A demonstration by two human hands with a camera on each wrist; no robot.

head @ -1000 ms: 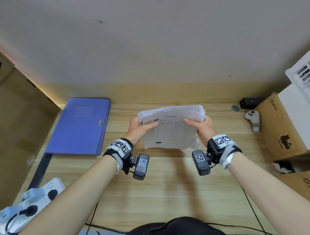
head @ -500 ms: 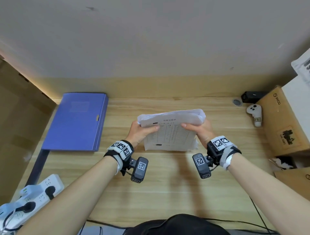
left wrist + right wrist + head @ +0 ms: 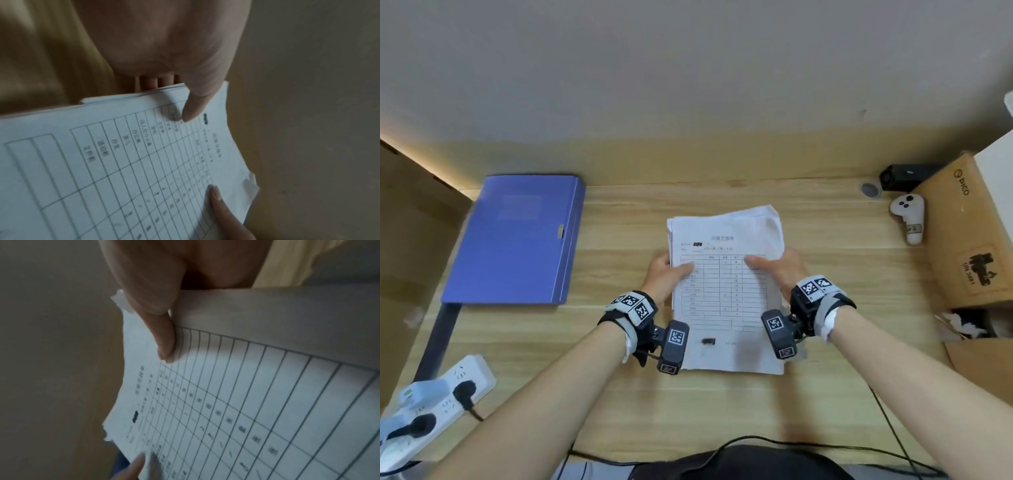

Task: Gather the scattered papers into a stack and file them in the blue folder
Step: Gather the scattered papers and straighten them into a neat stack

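Papers [image 3: 726, 291] sit gathered in a stack between my two hands, over the middle of the wooden counter [image 3: 619, 394]. The top sheet shows a printed table with rows of small characters, and the far corners of the sheets below it fan out unevenly. My left hand [image 3: 666, 277] holds the stack's left edge: in the left wrist view its thumb [image 3: 197, 104] lies on the top sheet while the fingers [image 3: 149, 82] curl underneath, so the stack is pinched between them. My right hand [image 3: 779, 270] holds the right edge the same way, thumb [image 3: 162, 337] pressed on the printed grid; the fingers below are hidden by the paper. The stack's near end seems to lie on the counter, though I cannot tell whether the far end is lifted.

Well apart to the left, the blue folder [image 3: 517, 240] lies flat and closed on the counter's far left part. At the far right a white controller [image 3: 909, 217] lies beside a cardboard box [image 3: 969, 236]. A white power strip [image 3: 438, 394] lies at the near left edge.
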